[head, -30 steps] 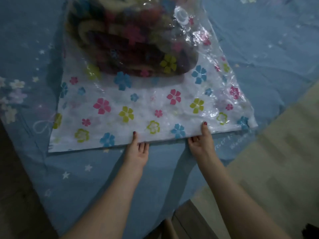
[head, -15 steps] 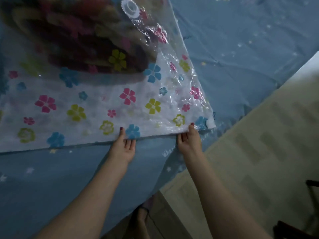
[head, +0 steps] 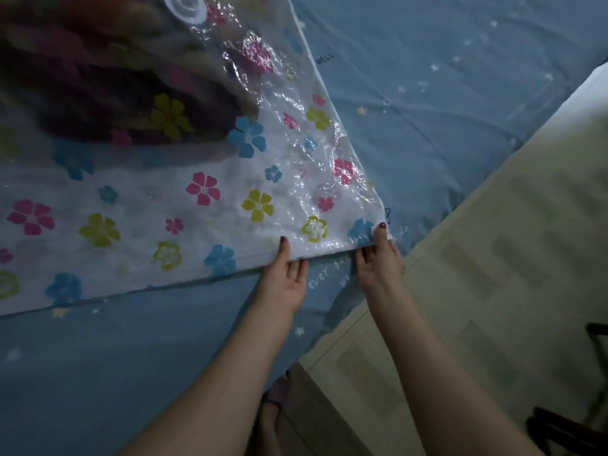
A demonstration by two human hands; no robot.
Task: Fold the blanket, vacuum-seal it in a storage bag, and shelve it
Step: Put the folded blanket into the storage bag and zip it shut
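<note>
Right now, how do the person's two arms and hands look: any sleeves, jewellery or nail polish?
Both forearms are bare, with no sleeves, watch or bracelet in view. The left hand and the right hand show no rings. The visible thumbnails on both carry dark red polish.

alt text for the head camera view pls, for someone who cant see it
Two bare hands pinch the near edge of a clear flower-printed storage bag on a blue bed sheet, the right hand at its corner, the left hand beside it. A dark folded blanket fills the bag's far end, beside a round white valve.
</note>
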